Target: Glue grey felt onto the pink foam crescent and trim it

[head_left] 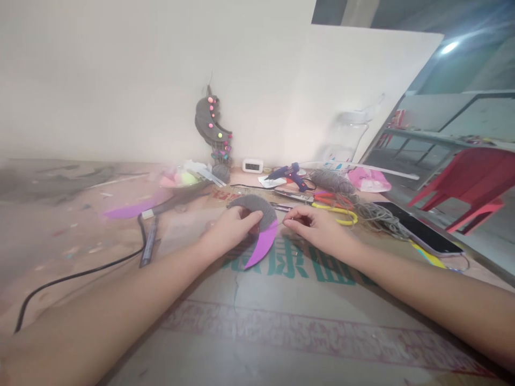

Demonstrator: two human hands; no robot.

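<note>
My left hand (239,222) is closed on a crescent-shaped piece (263,244), thumb on its front face. Grey yarn wraps the upper part of the crescent, while the lower tip is bare purple. Just right of it, my right hand (308,225) pinches a thin strand of grey yarn (280,224) that runs to the crescent's edge. A loose heap of the same grey yarn (380,219) lies beyond my right wrist. Below the hands spreads a cardboard sheet (257,300) with green and red printing.
Behind the hands are a purple glue gun (290,174), yellow-handled scissors (341,217), a small digital clock (252,165) and a decorated grey crescent (207,120) against the wall. A phone (422,230) lies right. At left are a marker (149,241) and a black cable (104,266).
</note>
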